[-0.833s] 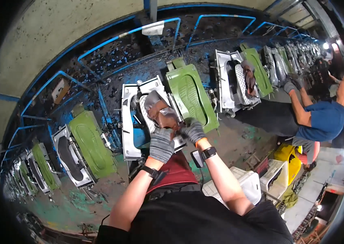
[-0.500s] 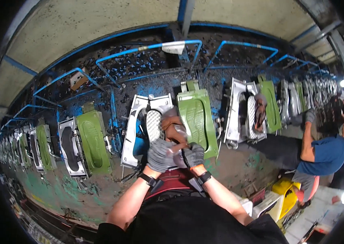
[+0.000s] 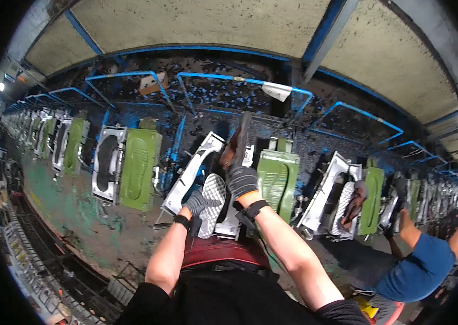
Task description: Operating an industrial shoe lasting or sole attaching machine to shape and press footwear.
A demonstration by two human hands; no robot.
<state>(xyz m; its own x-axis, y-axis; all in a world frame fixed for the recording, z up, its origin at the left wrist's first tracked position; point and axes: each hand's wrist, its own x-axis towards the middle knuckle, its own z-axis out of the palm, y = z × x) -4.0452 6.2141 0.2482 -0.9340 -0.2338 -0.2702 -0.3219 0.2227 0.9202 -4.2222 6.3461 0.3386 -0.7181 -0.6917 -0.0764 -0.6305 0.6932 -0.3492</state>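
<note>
My right hand, in a grey glove, was closed around the lower end of a brown leather-like piece, which rose upward from my fingers, above the open silver metal frame. My left hand, also gloved, was partly open, with its fingers stretched across the silver foot-shaped form that has a quilted pattern; I could not tell if my thumb pressed on it from behind. This form lay tilted over the frame, to the left of my right wrist, and a green plate stood at the right. I judged the brown piece to be light and soft, easy to fold but not fragile, so a full grip near its thicker end would suit it better than a pinch at the thin tip. The form looked stiff and probably heavier; its smooth shine could be slippery, although the raised pattern should help the glove, and I would hold it by its 2 long edges. About writing, I could read none: the white sheet on the blue rail had only faint marks, and I saw no legible brand.
</note>
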